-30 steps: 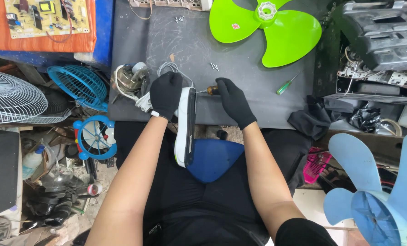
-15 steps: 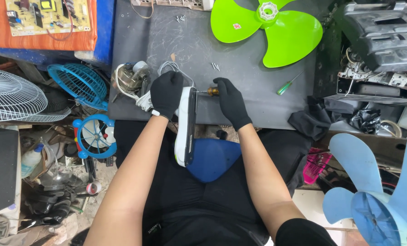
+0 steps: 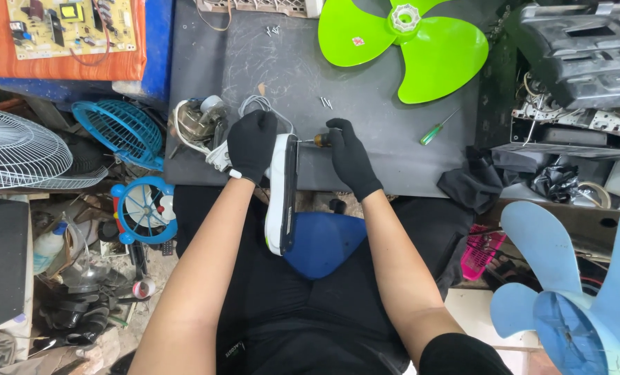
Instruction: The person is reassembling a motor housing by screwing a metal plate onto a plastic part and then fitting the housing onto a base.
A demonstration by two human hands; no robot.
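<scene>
Both gloved hands busy. Your left hand [image 3: 252, 144] clamps white fan housing [image 3: 282, 194] upright on edge against table [image 3: 393, 167] lip, steadying it; your right hand [image 3: 351, 158] closed round screwdriver [image 3: 318, 140], tip square into housing's side.

Black gloves cover the left hand [image 3: 252, 144] and right hand [image 3: 350, 158]; forearms bare.

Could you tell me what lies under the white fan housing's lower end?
Under the white fan housing a blue rounded part shows on the lap; its left portion is hidden by the housing.
</scene>
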